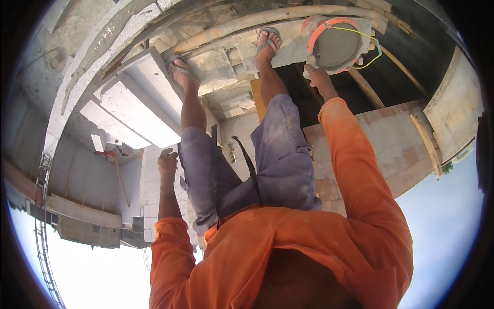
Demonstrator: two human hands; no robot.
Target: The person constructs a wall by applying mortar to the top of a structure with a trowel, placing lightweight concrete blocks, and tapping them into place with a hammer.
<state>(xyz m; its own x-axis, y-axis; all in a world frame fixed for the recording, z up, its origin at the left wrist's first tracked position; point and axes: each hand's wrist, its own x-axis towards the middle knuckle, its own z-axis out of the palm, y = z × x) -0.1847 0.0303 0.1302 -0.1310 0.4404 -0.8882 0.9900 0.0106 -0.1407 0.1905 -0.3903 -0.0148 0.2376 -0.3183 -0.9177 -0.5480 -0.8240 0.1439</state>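
My right hand (319, 80) reaches to the near left edge of a round orange bucket (310, 45) filled with smooth grey wet mortar (337, 47). Its fingers are closed around a short grey piece beside the rim, too small to make out. The bucket's yellow handle (380, 49) lies folded over to the right. Lower on the left, my left hand (167, 160) hangs beside my thigh, fingers loosely bent and apart, with nothing in it. The nearest thing to it is a pale block wall edge.
My sandalled feet stand on boards (213, 69); the bucket rests on a board (293, 46) by a dark drop crossed by wooden poles (366, 87). At left are a pale beam (139, 103) and a mortar-smeared wall top (98, 56). A metal lattice (42, 247) rises at far left.
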